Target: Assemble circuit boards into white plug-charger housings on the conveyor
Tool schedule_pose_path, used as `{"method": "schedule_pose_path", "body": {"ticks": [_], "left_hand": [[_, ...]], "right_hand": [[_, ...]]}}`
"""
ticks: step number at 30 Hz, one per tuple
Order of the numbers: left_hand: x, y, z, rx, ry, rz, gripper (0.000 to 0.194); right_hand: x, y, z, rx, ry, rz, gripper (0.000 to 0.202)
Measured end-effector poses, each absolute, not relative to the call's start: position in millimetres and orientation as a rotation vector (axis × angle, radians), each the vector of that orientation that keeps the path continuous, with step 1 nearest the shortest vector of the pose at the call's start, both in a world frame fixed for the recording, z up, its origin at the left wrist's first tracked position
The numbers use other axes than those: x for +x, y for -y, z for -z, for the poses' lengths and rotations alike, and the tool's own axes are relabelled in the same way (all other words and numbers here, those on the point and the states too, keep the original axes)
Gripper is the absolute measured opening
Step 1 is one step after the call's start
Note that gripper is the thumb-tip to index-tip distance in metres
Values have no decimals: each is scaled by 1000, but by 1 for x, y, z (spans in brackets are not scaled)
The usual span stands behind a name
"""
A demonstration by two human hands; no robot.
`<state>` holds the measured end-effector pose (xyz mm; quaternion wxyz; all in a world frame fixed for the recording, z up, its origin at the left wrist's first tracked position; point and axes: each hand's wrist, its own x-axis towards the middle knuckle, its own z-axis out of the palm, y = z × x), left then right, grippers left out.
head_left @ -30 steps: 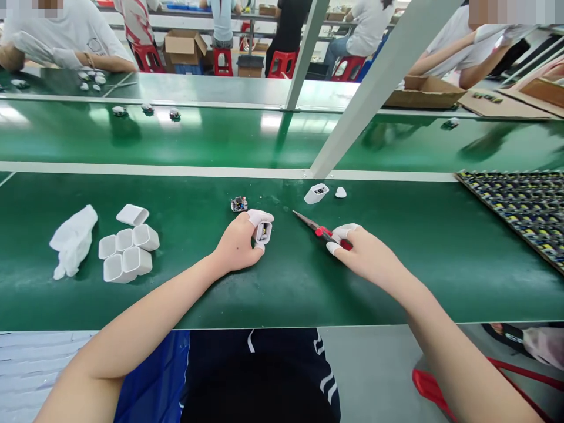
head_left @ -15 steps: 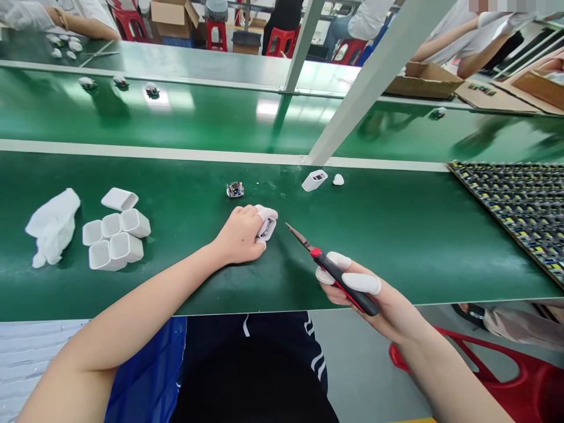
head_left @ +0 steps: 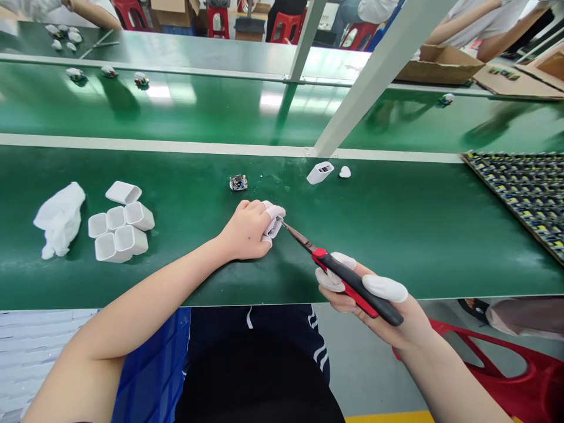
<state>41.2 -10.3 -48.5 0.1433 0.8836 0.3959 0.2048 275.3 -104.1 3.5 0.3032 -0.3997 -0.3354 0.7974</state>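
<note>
My left hand [head_left: 249, 232], with white finger cots on, is closed round a small white plastic housing [head_left: 274, 227] whose open end faces right. In my right hand [head_left: 361, 288], also in finger cots, are long-nose pliers [head_left: 341, 273] with black and red handles. Their tips are at the housing's open end; how far in they reach I cannot make out. Beyond my left hand lies a small circuit board [head_left: 238, 183]. Farther right, another white housing [head_left: 320, 173] with parts visible inside lies beside a small white piece [head_left: 345, 171].
Several empty white housings [head_left: 121, 232] stand at the left, next to a crumpled white cloth or bag [head_left: 61, 220]. A large tray of circuit boards [head_left: 524, 194] fills the right side. A slanted metal post [head_left: 361, 88] rises behind. More board assemblies [head_left: 141, 80] lie on the green strip beyond.
My right hand has brought the pliers leftward so their tips meet the housing's opening, and the handles have spread a little. My left hand keeps its hold. The whole view has shifted slightly.
</note>
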Motion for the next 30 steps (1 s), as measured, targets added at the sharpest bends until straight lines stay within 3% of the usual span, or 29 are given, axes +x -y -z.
{"method": "schedule_pose_path", "body": {"ticks": [11,20,24,28,30], "left_hand": [[42,12,51,2705,-1091,-468,48],[43,17,51,2913,-1007,-355,49],[44,21,47,3045,-983,-391,42],[49,32,32,3172,-917,-474,19],[54,43,21,3208,-952,-550,23]], "right_hand": [[268,101,-7,-1204,914,-2024,26],[270,94,-1,-1607,1361,-2045,49],[270,91,-5,-1738,1687,-1900,33],[278,94,-16,-1755,1996,-1672,14],[280,97,-21,-1775,2175,-1469,9]]}}
